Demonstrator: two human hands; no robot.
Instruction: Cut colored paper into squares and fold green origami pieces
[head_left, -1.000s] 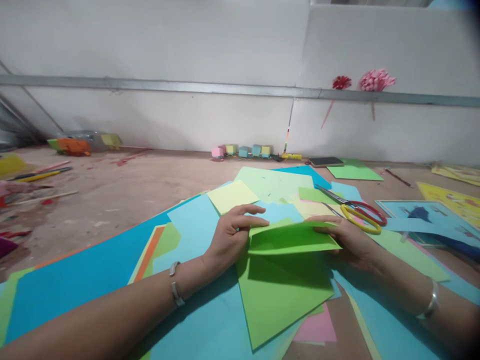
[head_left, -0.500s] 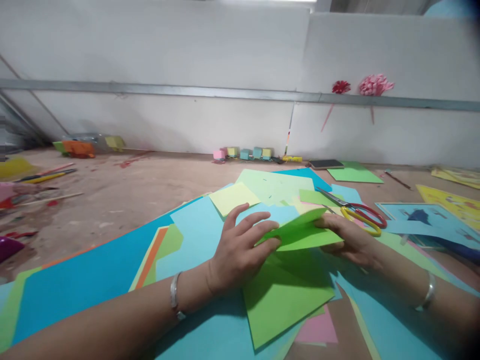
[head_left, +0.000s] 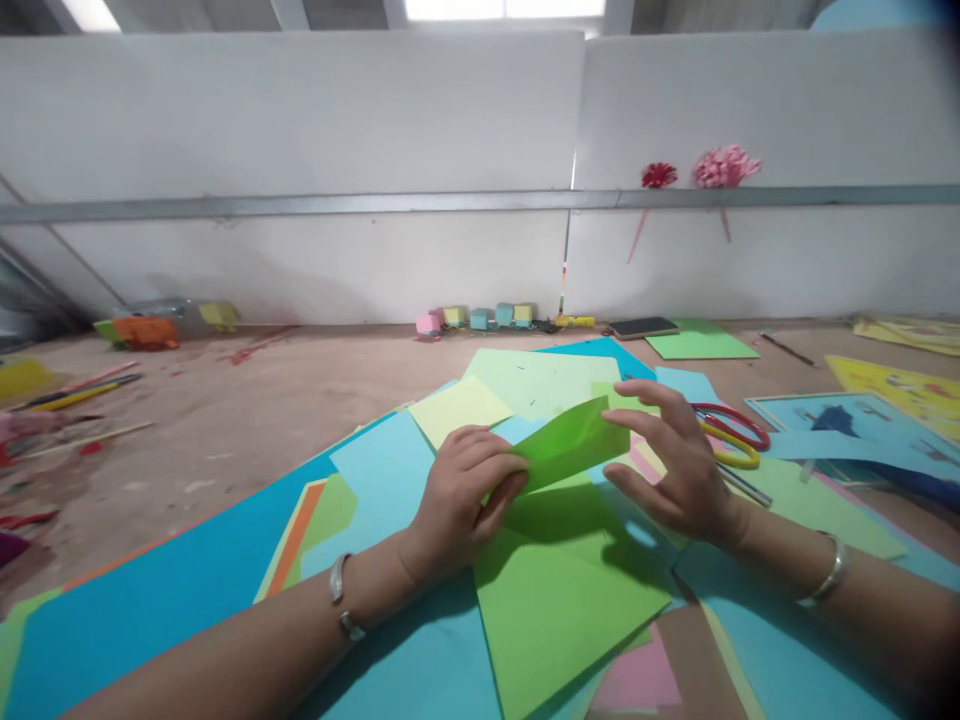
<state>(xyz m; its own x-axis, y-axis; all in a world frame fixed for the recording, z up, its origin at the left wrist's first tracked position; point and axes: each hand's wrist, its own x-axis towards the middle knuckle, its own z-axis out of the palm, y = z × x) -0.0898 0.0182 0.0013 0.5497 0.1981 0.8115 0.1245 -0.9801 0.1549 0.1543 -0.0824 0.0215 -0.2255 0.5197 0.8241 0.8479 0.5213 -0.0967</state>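
Observation:
Between my hands is a folded piece of bright green paper, held above the stack of sheets. My left hand pinches its left end between thumb and fingers. At the right end, my right hand has its fingers spread apart, with the fingertips close to the paper's edge; whether they touch it I cannot tell. Beneath lies a larger green sheet, shaded by my hands. Scissors with red and yellow handles lie beyond my right hand, which hides their blades.
Blue, pale green, yellow and pink sheets overlap across the table, a large blue sheet on the left. Small paper cubes line the wall beside a dark flat object. Picture cards lie right. Brushes are far left.
The green paper has gone from two parted layers to a narrower folded strip. My right hand has opened from its grip on the right end. My left hand has closed on the left end.

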